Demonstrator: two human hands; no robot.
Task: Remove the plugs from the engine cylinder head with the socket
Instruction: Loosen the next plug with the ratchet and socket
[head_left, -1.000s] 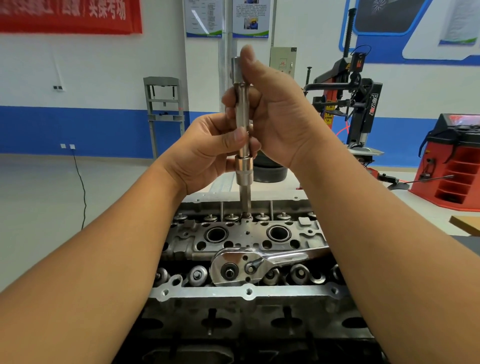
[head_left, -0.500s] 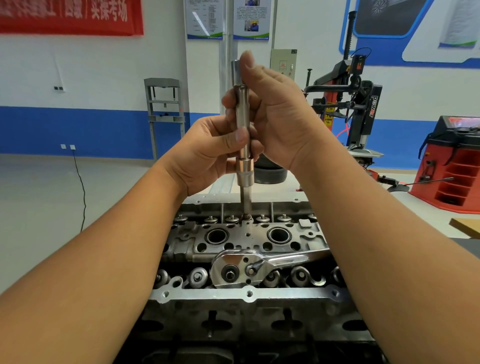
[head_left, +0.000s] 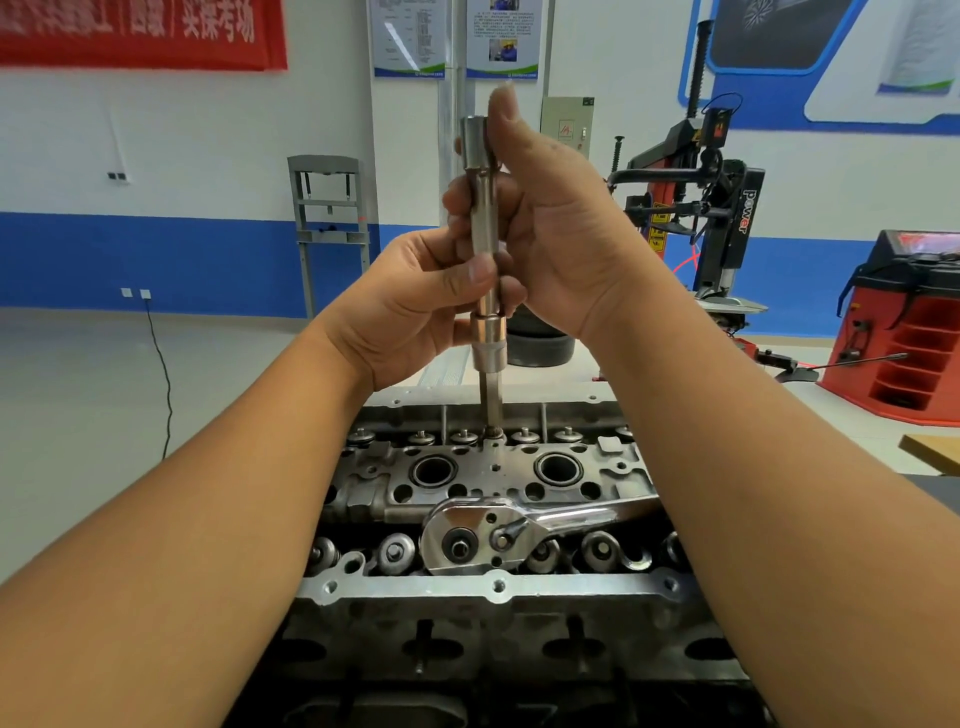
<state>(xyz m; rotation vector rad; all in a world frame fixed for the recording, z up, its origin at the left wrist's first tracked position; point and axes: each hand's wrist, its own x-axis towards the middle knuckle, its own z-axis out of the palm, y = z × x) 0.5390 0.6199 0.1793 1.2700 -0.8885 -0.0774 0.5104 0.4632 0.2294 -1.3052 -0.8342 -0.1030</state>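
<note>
The workshop had white walls with a blue band, a red banner (head_left: 140, 31) high on the wall and a tyre-changing machine (head_left: 711, 218) far behind the cylinder head (head_left: 467, 478). The cylinder head sat in front of the person, its top face showing two round bores and rows of valve springs. A chrome ratchet (head_left: 498, 530) lay flat across the head's near side, its handle running under the right forearm. Above the head's far edge, a long socket extension (head_left: 485, 234) stood upright, its narrow bit touching a small plug (head_left: 492, 432) between the far-row springs. The left hand (head_left: 415, 306) was closed round the extension's middle, thumb pressed on the shaft just above the wider collar. The right hand (head_left: 550, 228) was curled about the upper part, thumb raised beside the square-drive end. Both grips looked snug, fingers wrapped against the metal.
</note>
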